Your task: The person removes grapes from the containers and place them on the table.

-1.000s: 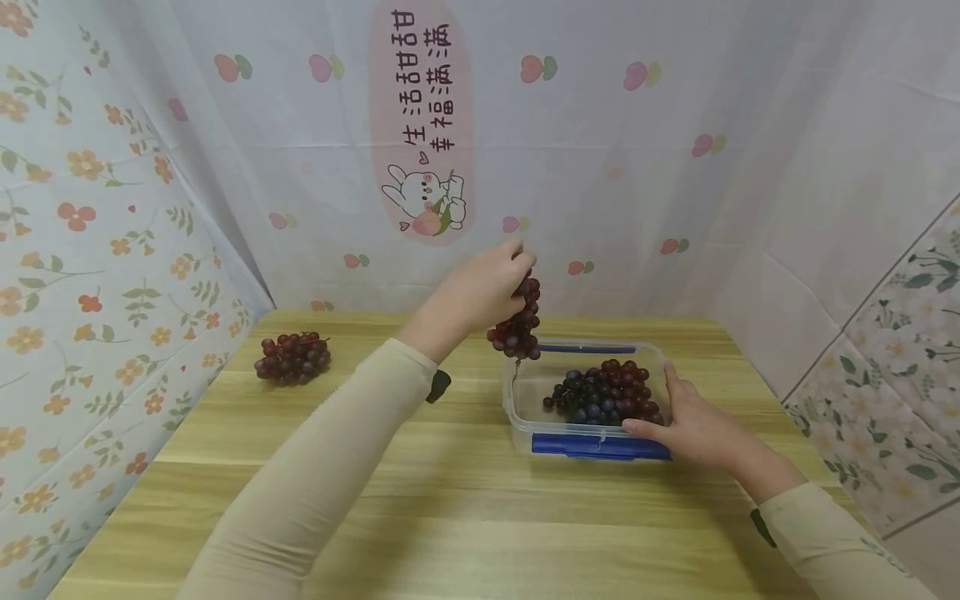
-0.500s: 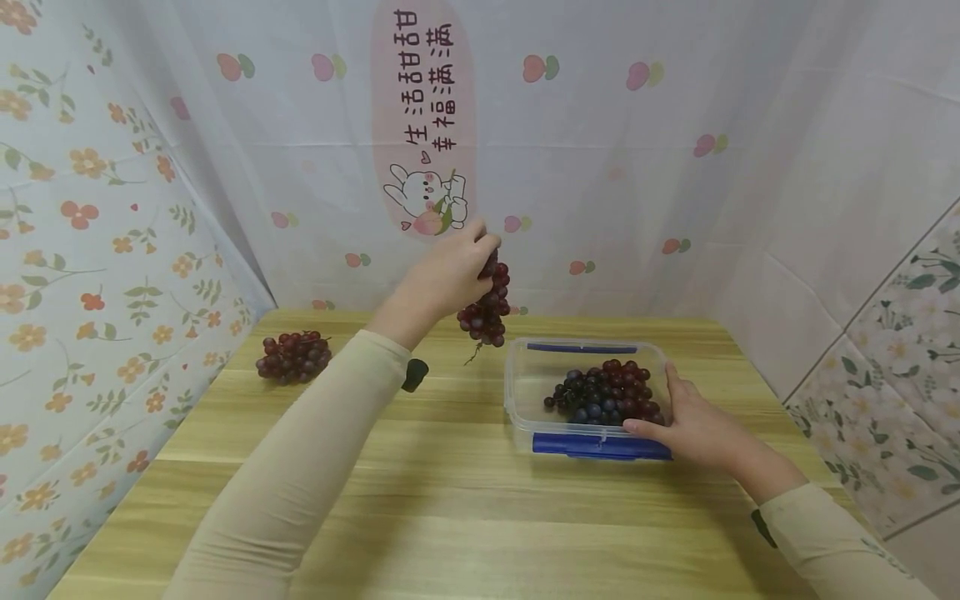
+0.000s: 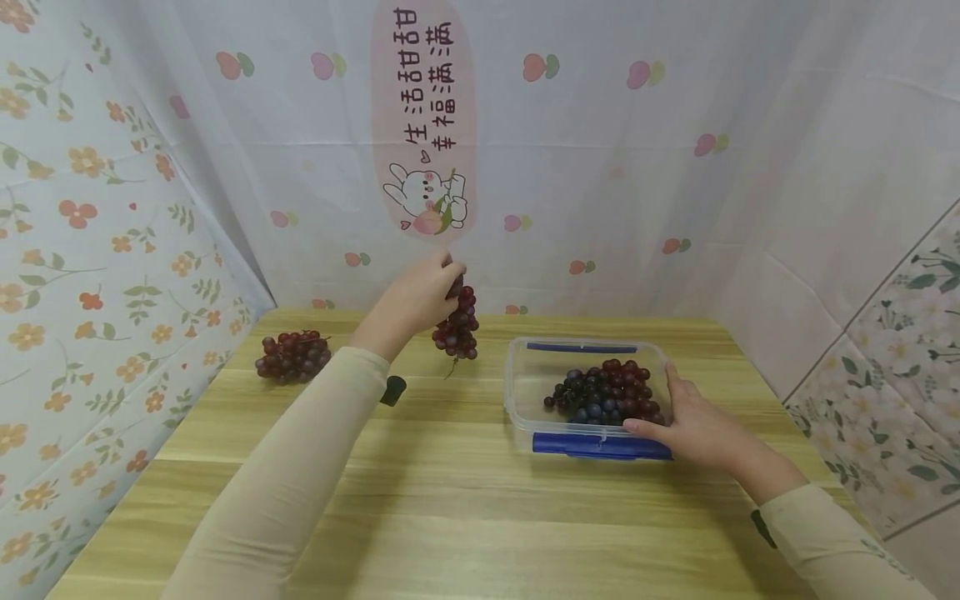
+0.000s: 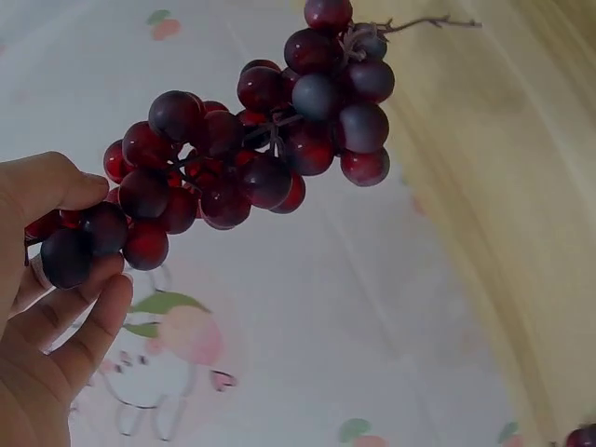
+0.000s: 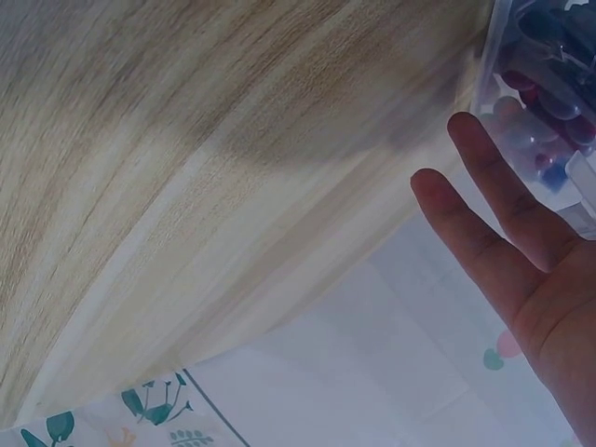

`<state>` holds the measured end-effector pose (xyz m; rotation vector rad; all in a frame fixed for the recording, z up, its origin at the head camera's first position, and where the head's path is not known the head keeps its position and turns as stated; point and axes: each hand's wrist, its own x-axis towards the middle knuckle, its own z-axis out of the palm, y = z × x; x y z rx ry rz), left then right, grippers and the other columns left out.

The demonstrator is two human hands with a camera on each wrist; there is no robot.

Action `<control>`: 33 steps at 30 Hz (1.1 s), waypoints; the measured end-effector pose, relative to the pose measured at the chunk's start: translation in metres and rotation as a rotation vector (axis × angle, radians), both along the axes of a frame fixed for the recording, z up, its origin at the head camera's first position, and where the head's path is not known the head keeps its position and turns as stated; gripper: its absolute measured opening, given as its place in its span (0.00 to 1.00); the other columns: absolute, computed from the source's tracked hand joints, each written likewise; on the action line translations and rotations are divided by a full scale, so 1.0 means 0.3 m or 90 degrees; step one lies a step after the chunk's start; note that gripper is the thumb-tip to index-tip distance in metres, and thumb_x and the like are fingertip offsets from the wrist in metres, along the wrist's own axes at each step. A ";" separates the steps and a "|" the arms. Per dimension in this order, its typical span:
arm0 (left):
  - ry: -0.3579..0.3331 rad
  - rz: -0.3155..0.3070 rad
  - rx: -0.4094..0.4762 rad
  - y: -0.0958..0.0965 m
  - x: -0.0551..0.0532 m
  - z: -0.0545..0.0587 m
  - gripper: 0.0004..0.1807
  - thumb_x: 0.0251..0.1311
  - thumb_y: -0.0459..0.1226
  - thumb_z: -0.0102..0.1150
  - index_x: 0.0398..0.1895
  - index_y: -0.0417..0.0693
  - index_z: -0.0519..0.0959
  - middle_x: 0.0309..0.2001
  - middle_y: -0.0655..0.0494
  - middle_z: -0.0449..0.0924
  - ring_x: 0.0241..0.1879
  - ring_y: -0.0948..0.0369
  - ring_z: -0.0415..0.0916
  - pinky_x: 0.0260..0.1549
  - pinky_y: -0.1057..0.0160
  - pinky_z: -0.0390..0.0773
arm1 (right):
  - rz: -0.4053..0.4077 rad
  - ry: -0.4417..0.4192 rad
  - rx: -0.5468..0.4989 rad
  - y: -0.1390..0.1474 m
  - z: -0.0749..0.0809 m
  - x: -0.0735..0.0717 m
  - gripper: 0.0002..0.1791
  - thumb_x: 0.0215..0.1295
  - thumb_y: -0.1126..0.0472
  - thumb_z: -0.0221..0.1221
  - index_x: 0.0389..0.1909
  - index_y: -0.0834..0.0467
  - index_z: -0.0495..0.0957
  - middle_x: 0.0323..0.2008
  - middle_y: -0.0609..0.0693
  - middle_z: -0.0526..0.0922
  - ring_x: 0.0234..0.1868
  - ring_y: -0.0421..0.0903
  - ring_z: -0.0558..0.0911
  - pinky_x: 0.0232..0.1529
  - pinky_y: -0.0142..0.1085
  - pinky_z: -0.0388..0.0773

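Observation:
My left hand (image 3: 420, 292) pinches a bunch of dark red grapes (image 3: 459, 325) by its top. The bunch hangs above the back of the table, left of a clear plastic box, a bare stem tip trailing below it. In the left wrist view the thumb and fingers hold the end grapes (image 4: 70, 251). The clear box (image 3: 521, 417) has blue clips and contains red grapes (image 3: 630, 383) and dark blue-black grapes (image 3: 585, 396). Against its right side rests my right hand (image 3: 701, 425), thumb over the front rim. In the right wrist view two fingers (image 5: 489, 247) stretch out straight beside the box wall.
Another bunch of red grapes (image 3: 292, 358) lies at the back left of the wood-grain table (image 3: 450, 517). A printed white curtain (image 3: 585, 175) hangs behind the table's rear edge, with flowered cloth (image 3: 97, 275) along the left side.
My left hand has carried the grapes leftward, from over the box's left rim to beyond it, rising and then dropping lower. The right hand and the box have stayed in place.

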<state>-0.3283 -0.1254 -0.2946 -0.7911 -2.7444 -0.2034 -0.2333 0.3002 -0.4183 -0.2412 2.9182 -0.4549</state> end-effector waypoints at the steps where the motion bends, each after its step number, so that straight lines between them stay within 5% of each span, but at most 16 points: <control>1: -0.005 0.006 -0.004 -0.008 -0.002 -0.012 0.22 0.69 0.32 0.65 0.65 0.37 0.78 0.51 0.42 0.77 0.44 0.50 0.76 0.47 0.53 0.83 | -0.001 0.000 0.001 0.001 -0.001 -0.001 0.76 0.66 0.20 0.55 0.82 0.72 0.23 0.77 0.85 0.50 0.71 0.83 0.67 0.61 0.74 0.73; 15: -0.058 0.035 -0.002 -0.055 -0.008 -0.127 0.25 0.71 0.34 0.64 0.69 0.39 0.77 0.54 0.42 0.76 0.40 0.52 0.77 0.42 0.54 0.84 | -0.003 -0.002 -0.005 0.002 0.001 -0.001 0.76 0.66 0.20 0.55 0.82 0.71 0.23 0.79 0.83 0.47 0.74 0.84 0.61 0.62 0.76 0.71; 23: -0.067 0.033 -0.012 -0.046 -0.004 -0.157 0.25 0.70 0.34 0.66 0.68 0.39 0.78 0.55 0.41 0.77 0.47 0.50 0.80 0.50 0.52 0.85 | -0.002 -0.004 0.002 0.004 0.002 0.004 0.76 0.66 0.18 0.53 0.82 0.70 0.23 0.79 0.83 0.48 0.71 0.83 0.66 0.60 0.74 0.74; 33: -0.154 0.079 -0.021 -0.040 -0.003 -0.226 0.21 0.73 0.35 0.63 0.66 0.39 0.77 0.61 0.39 0.77 0.59 0.46 0.80 0.61 0.50 0.83 | 0.001 0.003 0.006 0.007 -0.002 0.000 0.76 0.66 0.19 0.53 0.83 0.70 0.23 0.78 0.83 0.50 0.71 0.83 0.67 0.58 0.73 0.75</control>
